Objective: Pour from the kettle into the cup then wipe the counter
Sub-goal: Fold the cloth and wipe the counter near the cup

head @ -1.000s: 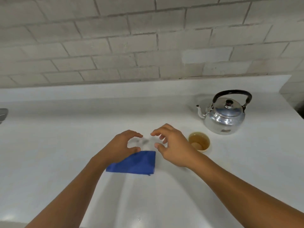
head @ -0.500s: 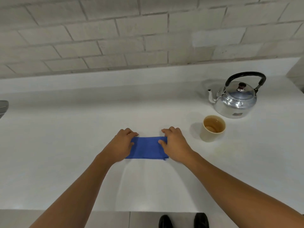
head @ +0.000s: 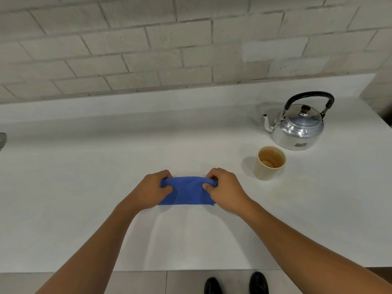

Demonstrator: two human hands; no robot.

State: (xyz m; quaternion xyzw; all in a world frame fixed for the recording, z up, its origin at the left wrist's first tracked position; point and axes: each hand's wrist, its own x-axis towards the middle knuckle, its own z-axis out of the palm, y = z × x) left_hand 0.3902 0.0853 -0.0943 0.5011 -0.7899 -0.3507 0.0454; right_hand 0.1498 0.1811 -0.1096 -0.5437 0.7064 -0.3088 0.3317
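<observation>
A folded blue cloth [head: 186, 192] lies on the white counter [head: 84, 177] in front of me. My left hand [head: 151, 190] pinches its left end and my right hand [head: 224, 189] pinches its right end, lifting the far edge slightly. To the right stands a beige cup [head: 269, 164] holding brownish liquid. Behind the cup sits a shiny metal kettle [head: 297, 128] with a black handle, upright, spout pointing left.
A pale brick wall [head: 169, 43] rises behind the counter's raised back ledge. A grey object [head: 2, 140] peeks in at the far left edge. The counter's front edge runs below my forearms, with tiled floor and black shoes [head: 235, 284] beneath.
My hands came down onto the cloth, spread flat on its ends, and now curl to pinch both ends. The view has tilted down and back, showing the counter's front edge.
</observation>
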